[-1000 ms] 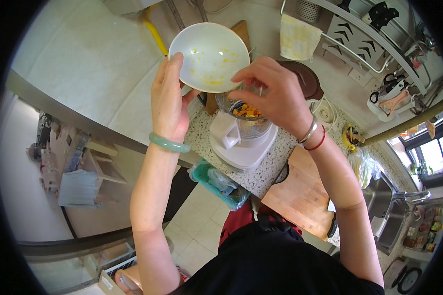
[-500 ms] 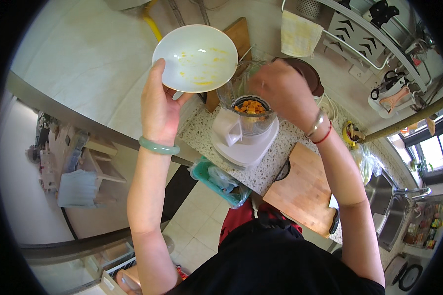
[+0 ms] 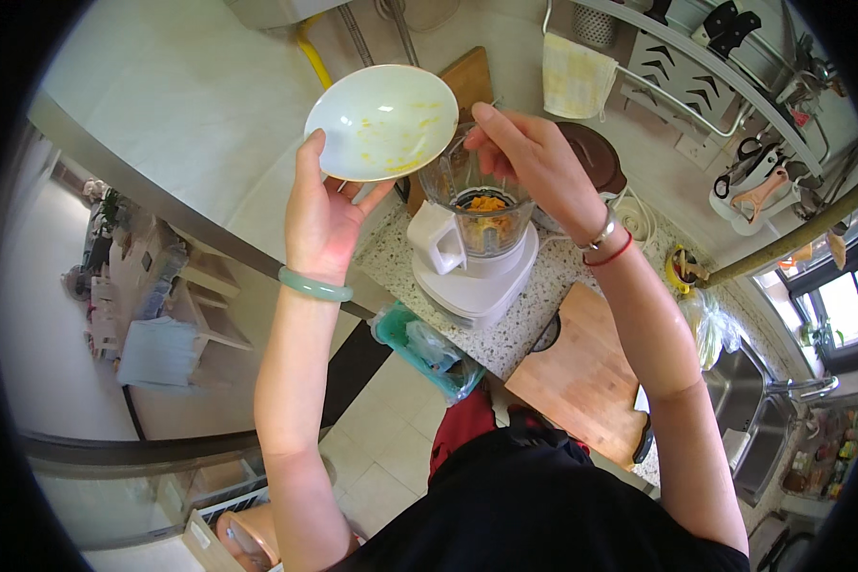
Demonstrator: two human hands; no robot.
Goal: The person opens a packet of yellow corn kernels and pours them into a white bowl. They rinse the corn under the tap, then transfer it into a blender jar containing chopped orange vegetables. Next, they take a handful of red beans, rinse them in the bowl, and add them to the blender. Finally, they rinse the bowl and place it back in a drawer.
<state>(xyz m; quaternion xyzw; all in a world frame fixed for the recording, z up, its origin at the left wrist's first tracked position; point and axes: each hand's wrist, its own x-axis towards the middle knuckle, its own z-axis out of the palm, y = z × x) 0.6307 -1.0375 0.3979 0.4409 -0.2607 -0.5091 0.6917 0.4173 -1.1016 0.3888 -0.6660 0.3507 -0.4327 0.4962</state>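
My left hand (image 3: 324, 224) holds a white bowl (image 3: 381, 124) by its near edge, tilted toward the blender. Yellow-orange smears cling to its inside, which carries no pieces. Right of the bowl stands a white blender (image 3: 477, 276) with a clear jar (image 3: 520, 214) that has no lid on. Chopped orange pieces (image 3: 487, 206) lie in the lower part of the jar. Over the jar's rim is my right hand (image 3: 534, 157), its thumb raised away from loosely curled fingers. Nothing shows in it; the fingertips are partly hidden.
The blender stands on a speckled counter (image 3: 381, 253). A wooden cutting board (image 3: 582, 381) lies at the counter's near right, with a sink (image 3: 739, 381) beyond. Behind my right hand is a brown lidded pot (image 3: 591, 157). A lined teal bin (image 3: 391, 329) hangs below the counter edge.
My right hand has turned and raised its thumb over the jar. The bowl sits slightly lower and tips more to the right. The orange pieces look lower in the jar.
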